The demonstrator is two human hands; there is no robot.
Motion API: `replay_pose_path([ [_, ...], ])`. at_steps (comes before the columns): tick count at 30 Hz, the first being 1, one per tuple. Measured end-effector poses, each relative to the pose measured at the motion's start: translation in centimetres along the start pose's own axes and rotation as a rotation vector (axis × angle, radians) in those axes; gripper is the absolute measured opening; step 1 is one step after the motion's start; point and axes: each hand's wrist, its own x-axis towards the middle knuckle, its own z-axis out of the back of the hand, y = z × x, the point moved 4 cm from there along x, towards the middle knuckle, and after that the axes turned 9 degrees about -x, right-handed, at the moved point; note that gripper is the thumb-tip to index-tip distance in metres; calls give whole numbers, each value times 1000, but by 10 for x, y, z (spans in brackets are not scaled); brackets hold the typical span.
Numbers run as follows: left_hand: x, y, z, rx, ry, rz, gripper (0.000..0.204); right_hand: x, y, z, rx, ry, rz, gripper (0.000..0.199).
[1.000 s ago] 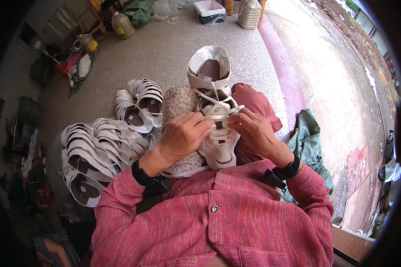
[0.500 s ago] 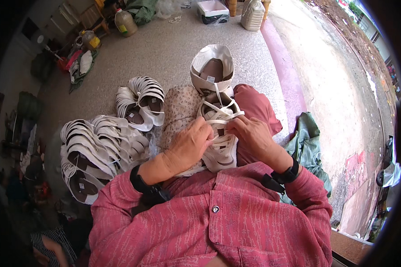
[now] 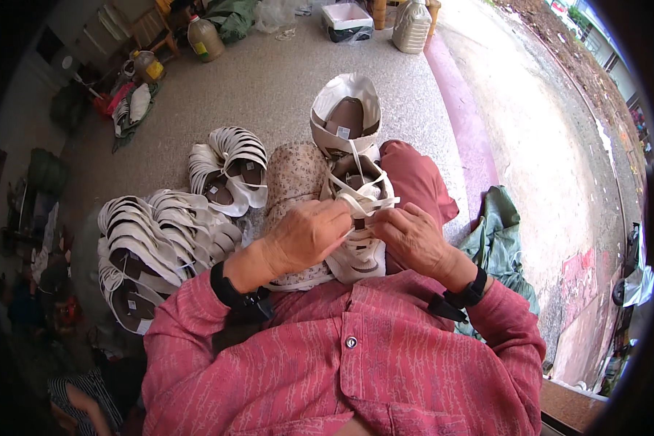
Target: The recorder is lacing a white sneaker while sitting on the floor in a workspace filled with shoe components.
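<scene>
At the left, a heap of white shoe uppers (image 3: 152, 247) is piled on the speckled floor (image 3: 269, 87), with a smaller pile of uppers (image 3: 229, 167) just beyond it toward the middle. The left hand (image 3: 309, 236) is closed in a pinch on the white straps (image 3: 367, 203) of the white upper (image 3: 356, 251) that lies on the lap, over a patterned cloth (image 3: 294, 178) spread across the left knee. The upper is judged to be light and soft, flexing easily, with thin straps that would slip or twist if gripped loosely; the strap ends near the crossing appear to be the best place for a hold, while the wider body could be steadied from below. The right hand (image 3: 414, 236) is likewise pinched shut on the same straps, the two hands nearly touching. Beyond the knees, another open upper (image 3: 345, 116) rests at the far edge of the lap. Farther right, a green cloth (image 3: 498, 240) lies crumpled beside the red trouser leg (image 3: 421, 182). Bottles (image 3: 203, 36) and a plastic jug (image 3: 412, 25) stand well apart at the far edge of the floor. Nothing is seen blocking the hands.
</scene>
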Motion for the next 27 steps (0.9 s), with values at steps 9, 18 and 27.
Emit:
replay_pose_path([
  [9, -16, -1, -5, 87, -28, 165, 20, 1, 2, -8, -173, -29, -147, 13],
  [18, -19, 3, 13, -46, 128, 22, 19, -9, -17, -11, 536, -43, -628, 28],
  [27, 2, 22, 13, -198, -47, 265, 51, 16, -42, 21, 590, 18, -427, 30],
])
